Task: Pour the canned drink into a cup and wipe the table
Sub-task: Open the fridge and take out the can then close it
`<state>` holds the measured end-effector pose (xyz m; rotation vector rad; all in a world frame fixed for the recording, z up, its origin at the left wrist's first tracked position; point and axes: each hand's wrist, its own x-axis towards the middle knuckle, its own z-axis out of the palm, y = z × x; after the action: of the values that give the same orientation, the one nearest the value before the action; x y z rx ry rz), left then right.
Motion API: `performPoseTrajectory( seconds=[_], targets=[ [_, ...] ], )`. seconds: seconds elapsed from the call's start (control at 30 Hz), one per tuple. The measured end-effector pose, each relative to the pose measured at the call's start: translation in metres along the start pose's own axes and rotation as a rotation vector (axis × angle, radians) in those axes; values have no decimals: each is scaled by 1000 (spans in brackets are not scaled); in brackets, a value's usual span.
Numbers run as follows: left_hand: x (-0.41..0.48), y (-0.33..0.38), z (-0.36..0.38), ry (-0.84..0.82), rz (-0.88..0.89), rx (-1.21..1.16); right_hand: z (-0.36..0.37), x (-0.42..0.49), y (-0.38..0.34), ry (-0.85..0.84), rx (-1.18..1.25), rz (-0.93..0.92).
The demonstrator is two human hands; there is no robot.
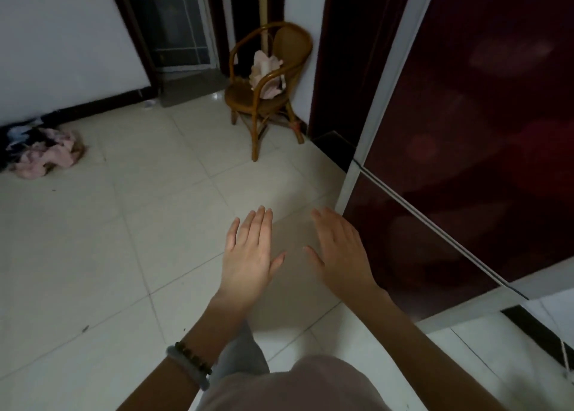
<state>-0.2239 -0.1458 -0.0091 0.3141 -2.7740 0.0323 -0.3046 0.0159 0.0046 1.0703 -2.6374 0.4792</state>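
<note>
My left hand (250, 255) and my right hand (340, 250) are stretched out side by side over the pale tiled floor, backs up, fingers straight and together. Neither holds anything. Two bracelets circle my left wrist. No can, cup, cloth or table shows in this view.
A dark red glossy panel with a white frame (466, 131) stands close on the right. A small rattan chair (267, 90) with pale cloth on it sits ahead by the wall. A heap of pink and dark clothes (40, 149) lies at the far left. A doorway (177, 22) opens at the back.
</note>
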Motion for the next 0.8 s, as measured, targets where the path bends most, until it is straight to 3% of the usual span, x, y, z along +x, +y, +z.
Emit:
performPoseTrajectory(
  seconds=[0.43, 0.8],
  targets=[
    [201, -106, 53, 34, 382, -146, 51, 162, -9, 62, -75, 396],
    [285, -138, 86, 18, 593, -258, 71, 224, -17, 101, -214, 584]
  ],
)
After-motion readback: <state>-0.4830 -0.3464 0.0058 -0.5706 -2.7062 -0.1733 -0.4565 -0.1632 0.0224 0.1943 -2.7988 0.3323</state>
